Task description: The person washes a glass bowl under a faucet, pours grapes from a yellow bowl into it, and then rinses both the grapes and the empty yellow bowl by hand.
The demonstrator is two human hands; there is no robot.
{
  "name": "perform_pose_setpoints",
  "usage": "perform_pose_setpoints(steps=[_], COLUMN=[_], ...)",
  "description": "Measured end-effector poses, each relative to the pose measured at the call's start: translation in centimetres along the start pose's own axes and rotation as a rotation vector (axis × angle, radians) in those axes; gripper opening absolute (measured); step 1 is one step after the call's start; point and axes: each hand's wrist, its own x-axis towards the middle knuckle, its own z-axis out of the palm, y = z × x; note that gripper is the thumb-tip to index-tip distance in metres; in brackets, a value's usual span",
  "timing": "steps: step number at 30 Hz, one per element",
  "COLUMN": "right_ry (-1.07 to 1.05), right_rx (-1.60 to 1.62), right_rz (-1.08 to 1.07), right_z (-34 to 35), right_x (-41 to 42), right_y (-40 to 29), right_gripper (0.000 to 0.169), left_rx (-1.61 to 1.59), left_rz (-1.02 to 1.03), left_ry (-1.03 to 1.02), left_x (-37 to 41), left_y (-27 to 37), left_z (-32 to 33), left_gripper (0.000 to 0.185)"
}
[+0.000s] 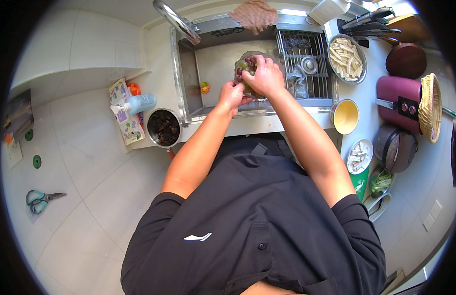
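Observation:
Over the sink basin (pixel 220 66), a clear bowl or bag of red and green grapes (pixel 239 70) is between my hands. My left hand (pixel 232 96) is at its near left rim, palm turned up and fingers partly under the edge. My right hand (pixel 264 75) lies over the grapes from the right, its fingertips curled among them. Whether it grips any single grape is hidden. A small orange and green piece (pixel 204 87) lies at the basin's left side.
A chrome faucet (pixel 183 25) reaches over the sink's back left. A drying rack (pixel 305 55) covers its right end. Left are a pot of dark pieces (pixel 163 127) and a pump bottle (pixel 139 104); right, a bowl of pale strips (pixel 346 59) and a yellow-lined bowl (pixel 345 117).

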Motion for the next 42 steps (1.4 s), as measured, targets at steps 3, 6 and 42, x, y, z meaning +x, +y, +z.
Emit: perform_pose_setpoints(steps=[3, 6, 42], right_ry=[-0.103, -0.153, 0.164], right_rx=[0.049, 0.181, 1.198], right_rz=[0.043, -0.002, 0.026], right_z=[0.2, -0.4, 13.1], right_x=[1.3, 1.6, 3.0], right_y=[0.1, 0.7, -8.9], right_gripper=[0.063, 0.062, 0.038], left_rx=[0.007, -0.026, 0.599], left_rz=[-0.007, -0.005, 0.295], left_ry=[-0.013, -0.031, 0.351], left_x=[-0.3, -0.5, -3.5], left_y=[0.1, 0.2, 8.0], left_z=[0.1, 0.1, -6.6], left_gripper=[0.032, 0.034, 0.079])
